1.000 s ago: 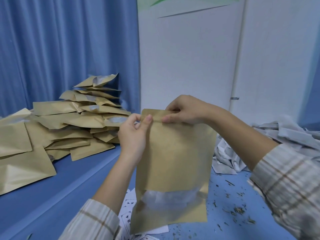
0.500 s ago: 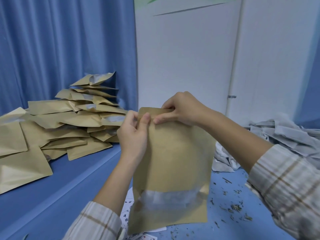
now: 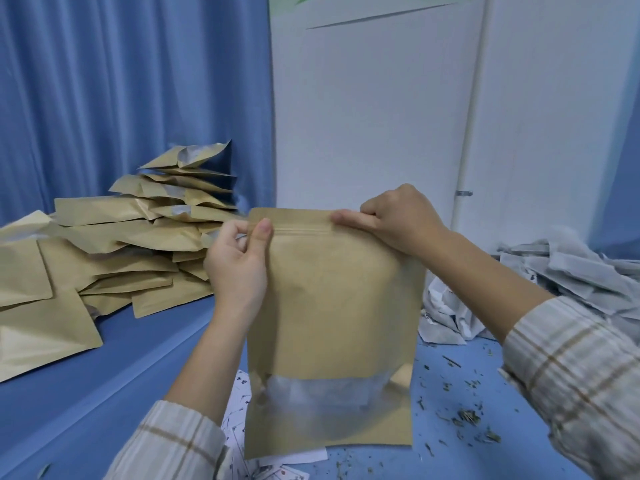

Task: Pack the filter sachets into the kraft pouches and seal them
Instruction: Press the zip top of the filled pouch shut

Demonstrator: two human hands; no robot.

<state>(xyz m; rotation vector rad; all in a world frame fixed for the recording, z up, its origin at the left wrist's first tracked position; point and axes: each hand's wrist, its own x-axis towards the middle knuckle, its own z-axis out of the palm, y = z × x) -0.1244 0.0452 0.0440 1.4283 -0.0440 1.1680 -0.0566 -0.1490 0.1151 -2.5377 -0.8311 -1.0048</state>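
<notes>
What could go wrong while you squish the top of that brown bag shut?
The left hand and right hand pinch only the two ends of the zip strip on the kraft pouch, so the middle might stay unsealed. The pouch bulges, and trapped air could pop the zip open again. Dried bits are scattered on the blue table; one caught in the strip could spoil the seal.
</notes>
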